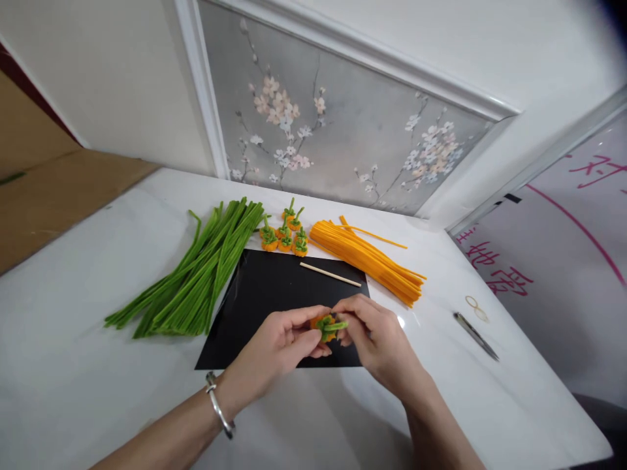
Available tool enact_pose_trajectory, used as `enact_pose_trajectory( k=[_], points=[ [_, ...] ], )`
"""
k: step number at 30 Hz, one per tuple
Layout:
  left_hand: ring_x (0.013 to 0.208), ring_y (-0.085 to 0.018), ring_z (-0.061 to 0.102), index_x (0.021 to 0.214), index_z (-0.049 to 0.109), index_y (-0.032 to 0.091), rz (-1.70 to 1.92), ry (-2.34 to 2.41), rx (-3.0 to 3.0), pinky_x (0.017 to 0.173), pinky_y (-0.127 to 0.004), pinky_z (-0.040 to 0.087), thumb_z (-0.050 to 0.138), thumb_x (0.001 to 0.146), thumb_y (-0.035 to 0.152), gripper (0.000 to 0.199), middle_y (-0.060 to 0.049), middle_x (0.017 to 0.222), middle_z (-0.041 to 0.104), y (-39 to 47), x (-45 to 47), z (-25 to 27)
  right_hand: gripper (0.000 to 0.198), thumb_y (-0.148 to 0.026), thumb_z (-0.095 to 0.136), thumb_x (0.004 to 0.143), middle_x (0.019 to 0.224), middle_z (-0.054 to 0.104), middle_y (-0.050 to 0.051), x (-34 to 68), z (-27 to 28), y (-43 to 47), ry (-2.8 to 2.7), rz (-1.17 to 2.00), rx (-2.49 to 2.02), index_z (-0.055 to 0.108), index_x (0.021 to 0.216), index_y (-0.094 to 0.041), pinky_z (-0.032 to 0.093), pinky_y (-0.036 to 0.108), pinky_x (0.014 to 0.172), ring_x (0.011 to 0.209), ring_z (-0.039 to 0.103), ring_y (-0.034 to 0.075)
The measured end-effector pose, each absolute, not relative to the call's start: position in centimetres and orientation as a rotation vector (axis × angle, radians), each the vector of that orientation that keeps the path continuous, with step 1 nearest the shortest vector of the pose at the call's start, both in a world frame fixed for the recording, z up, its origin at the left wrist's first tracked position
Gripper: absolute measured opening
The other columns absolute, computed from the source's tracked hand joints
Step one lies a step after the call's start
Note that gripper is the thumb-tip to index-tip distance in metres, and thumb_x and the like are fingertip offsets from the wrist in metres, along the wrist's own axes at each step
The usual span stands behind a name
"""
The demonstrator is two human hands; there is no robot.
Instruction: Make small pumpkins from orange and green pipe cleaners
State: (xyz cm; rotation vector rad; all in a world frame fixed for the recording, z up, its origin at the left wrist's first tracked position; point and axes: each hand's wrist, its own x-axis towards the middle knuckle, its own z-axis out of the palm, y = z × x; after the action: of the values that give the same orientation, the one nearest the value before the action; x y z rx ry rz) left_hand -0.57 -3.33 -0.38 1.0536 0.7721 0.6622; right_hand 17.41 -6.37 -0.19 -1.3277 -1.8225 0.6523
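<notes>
Above the black mat [264, 294], the left hand [291, 336] is pinching an orange-and-green ornament [328, 328], its fingers hiding part of it. The right hand [377, 336] is curling beside it, partly covering the mat's right edge; its grip I cannot tell. A pen [476, 336] is lying between mat and tabletop's [533, 391] right edge.

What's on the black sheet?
A pale stick lies near its far edge. The left hand, right hand and orange-green piece between them hide part of the sheet; what's underneath can't be seen.
</notes>
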Motion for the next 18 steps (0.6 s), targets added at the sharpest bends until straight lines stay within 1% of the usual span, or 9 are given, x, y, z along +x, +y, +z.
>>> enact_pose_trajectory(
  k=[4,9,14,18],
  points=[
    [0.074,-0.016,0.067,0.113,0.067,0.018,0.662,0.789,0.937,0.072,-0.028,0.053,0.074,0.074,0.024,0.039,-0.006,0.094,0.071,-3.0,-1.1,0.2,0.014,-0.018,0.045,0.093,0.072,0.058,0.001,17.8,0.0,-6.3,-1.681,0.628,-1.340,0.059,0.093,-0.019,0.051,0.023,0.056,0.057,0.059,0.011],
    [0.075,-0.014,0.066,0.111,0.068,0.020,0.663,0.781,0.941,0.075,-0.026,0.053,0.075,0.074,0.022,0.037,-0.005,0.093,0.071,-2.8,-1.3,0.6,0.009,-0.022,0.051,0.090,0.068,0.059,-0.001,17.4,0.4,-6.6,-1.578,0.847,-1.285,0.060,0.091,-0.019,0.051,0.021,0.052,0.054,0.059,0.010],
    [0.081,-0.017,0.069,0.113,0.067,0.021,0.697,0.787,1.001,0.082,-0.033,0.055,0.076,0.074,0.024,0.040,-0.006,0.099,0.073,-2.9,-1.2,0.4,0.013,-0.030,0.055,0.088,0.064,0.059,-0.002,16.9,0.7,-6.7,-1.481,1.002,-1.282,0.059,0.086,-0.018,0.053,0.021,0.050,0.053,0.060,0.010],
    [0.083,-0.021,0.070,0.110,0.069,0.019,0.744,0.829,1.011,0.085,-0.039,0.057,0.074,0.076,0.034,0.037,-0.007,0.099,0.073,-3.0,-1.0,0.3,0.016,-0.031,0.055,0.088,0.060,0.059,-0.001,16.4,0.3,-6.7,-1.464,1.046,-1.356,0.058,0.082,-0.017,0.051,0.021,0.048,0.050,0.058,0.010]
  ],
)
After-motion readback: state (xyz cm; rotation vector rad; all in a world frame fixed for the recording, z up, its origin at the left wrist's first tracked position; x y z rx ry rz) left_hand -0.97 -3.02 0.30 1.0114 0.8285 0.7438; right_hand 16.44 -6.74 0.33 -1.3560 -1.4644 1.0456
